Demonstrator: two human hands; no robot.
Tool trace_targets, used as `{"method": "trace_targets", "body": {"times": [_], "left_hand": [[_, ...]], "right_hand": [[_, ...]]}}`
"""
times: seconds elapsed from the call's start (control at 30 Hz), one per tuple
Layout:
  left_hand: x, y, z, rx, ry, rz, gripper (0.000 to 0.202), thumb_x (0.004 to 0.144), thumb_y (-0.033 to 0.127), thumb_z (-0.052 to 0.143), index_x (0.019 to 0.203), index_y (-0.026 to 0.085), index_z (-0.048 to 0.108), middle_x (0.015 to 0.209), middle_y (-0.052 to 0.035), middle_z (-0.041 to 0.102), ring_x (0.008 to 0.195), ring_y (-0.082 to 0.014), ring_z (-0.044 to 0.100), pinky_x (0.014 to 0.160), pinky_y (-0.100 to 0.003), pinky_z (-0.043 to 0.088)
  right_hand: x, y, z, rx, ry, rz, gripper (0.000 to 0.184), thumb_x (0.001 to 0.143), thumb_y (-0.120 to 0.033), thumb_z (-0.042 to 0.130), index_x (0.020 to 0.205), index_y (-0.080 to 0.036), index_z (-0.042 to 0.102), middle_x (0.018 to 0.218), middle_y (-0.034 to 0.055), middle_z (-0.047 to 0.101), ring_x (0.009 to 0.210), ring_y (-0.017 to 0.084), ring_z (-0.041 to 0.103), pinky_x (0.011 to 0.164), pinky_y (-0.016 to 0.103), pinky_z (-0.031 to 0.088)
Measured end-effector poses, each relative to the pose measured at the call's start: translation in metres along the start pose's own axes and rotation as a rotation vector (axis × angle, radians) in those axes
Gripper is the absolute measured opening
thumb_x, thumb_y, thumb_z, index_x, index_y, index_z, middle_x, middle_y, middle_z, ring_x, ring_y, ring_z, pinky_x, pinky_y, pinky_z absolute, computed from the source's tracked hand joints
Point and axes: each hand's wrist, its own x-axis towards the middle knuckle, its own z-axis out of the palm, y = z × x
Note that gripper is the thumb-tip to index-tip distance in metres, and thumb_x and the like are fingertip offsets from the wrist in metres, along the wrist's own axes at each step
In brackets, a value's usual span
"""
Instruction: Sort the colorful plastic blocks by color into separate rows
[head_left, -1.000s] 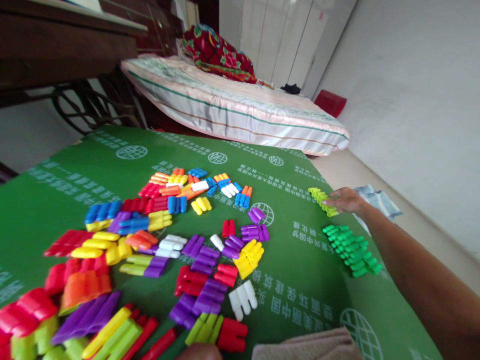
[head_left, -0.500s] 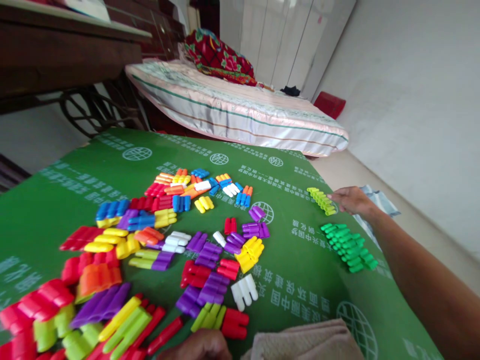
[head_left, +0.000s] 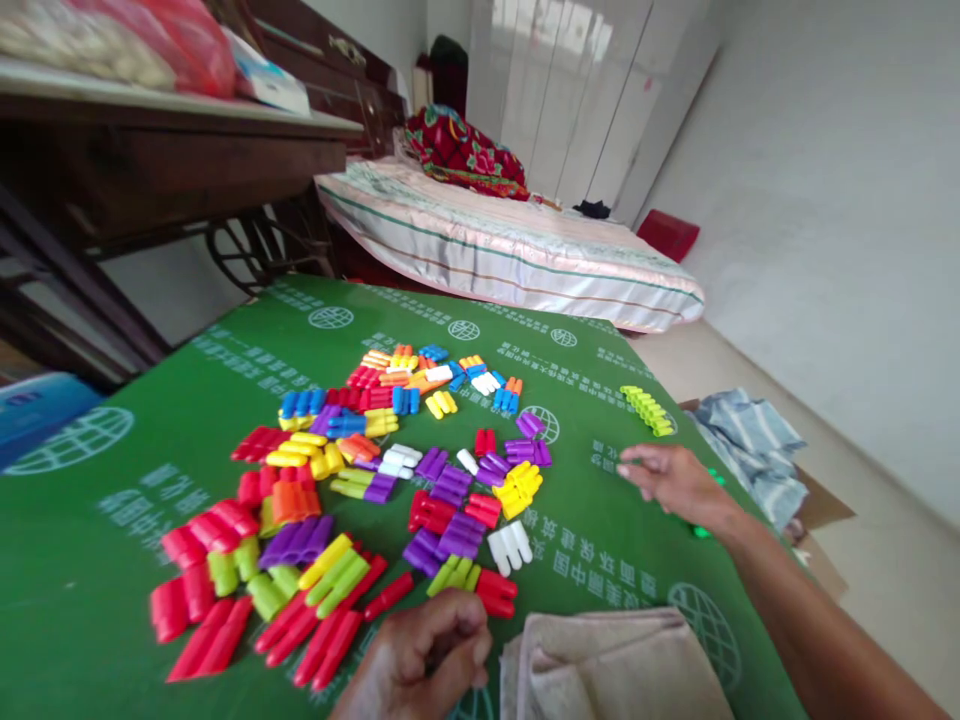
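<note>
Many coloured plastic bricks (head_left: 390, 480) lie scattered on a green printed table cover (head_left: 225, 400). My right hand (head_left: 675, 482) hovers with fingers stretched out over the cover's right side, above a row of dark green bricks (head_left: 703, 530) that it mostly hides. A row of lime bricks (head_left: 646, 410) lies beyond it, apart from the hand. At the near edge my left hand (head_left: 420, 660) is curled into a loose fist, just below a lime and red brick pair (head_left: 472, 582). I cannot make out anything inside the fist.
A folded beige towel (head_left: 615, 665) lies at the near edge beside my left hand. A dark wooden table (head_left: 150, 150) stands at the left, a mattress (head_left: 510, 250) behind the green cover, and a cardboard box with cloth (head_left: 757, 450) sits on the floor at the right.
My right hand has left the lime row and drawn back toward me over the dark green bricks. My left hand has come up into view at the near edge. The camera tilted up.
</note>
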Motion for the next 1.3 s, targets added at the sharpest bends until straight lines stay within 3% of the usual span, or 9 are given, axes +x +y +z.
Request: {"method": "trace_targets", "body": {"times": [0.1,0.2,0.57,0.83,1.3], "left_hand": [[0.001,-0.001,0.002,-0.006,0.002,0.034,0.028,0.084,0.043,0.052,0.071,0.018,0.053,0.064,0.0016,0.055,0.061,-0.0111,0.055,0.055,-0.019,0.039],[0.001,0.000,0.004,0.015,0.014,0.033,0.025,0.084,0.040,0.051,0.071,0.018,0.052,0.063,0.0015,0.055,0.061,-0.0116,0.055,0.055,-0.021,0.038],[-0.002,0.005,0.007,0.017,0.042,0.078,0.016,0.080,0.031,0.052,0.073,0.017,0.055,0.062,0.0017,0.057,0.060,-0.0117,0.052,0.057,-0.023,0.036],[0.000,-0.002,0.009,-0.020,0.054,0.147,0.014,0.080,0.029,0.055,0.075,0.016,0.058,0.064,0.0022,0.059,0.060,-0.0110,0.056,0.058,-0.022,0.041],[-0.005,-0.008,0.016,-0.033,0.059,0.193,0.008,0.078,0.024,0.055,0.077,0.016,0.057,0.062,0.0011,0.059,0.059,-0.0113,0.057,0.056,-0.022,0.042]], "right_hand": [[-0.028,-0.019,0.034,0.058,-0.132,-0.143,0.040,0.079,-0.044,0.055,0.102,-0.014,0.070,0.052,-0.0033,0.050,0.046,0.010,0.042,0.044,0.022,0.031],[-0.049,-0.039,0.057,0.026,-0.163,-0.234,0.035,0.081,-0.040,0.054,0.101,-0.016,0.071,0.053,-0.0031,0.051,0.048,0.010,0.039,0.047,0.023,0.026],[-0.093,-0.093,0.089,-0.008,-0.218,-0.383,0.016,0.082,-0.030,0.054,0.085,-0.023,0.069,0.054,-0.0056,0.051,0.050,0.010,0.041,0.050,0.021,0.025],[-0.111,-0.093,0.105,0.039,-0.176,-0.420,0.014,0.083,-0.025,0.053,0.083,-0.021,0.067,0.062,-0.0033,0.057,0.057,0.011,0.047,0.055,0.021,0.030],[-0.129,-0.072,0.122,0.059,-0.099,-0.429,0.027,0.086,-0.030,0.049,0.103,-0.022,0.069,0.072,0.0016,0.067,0.060,0.016,0.059,0.057,0.026,0.044]]}}
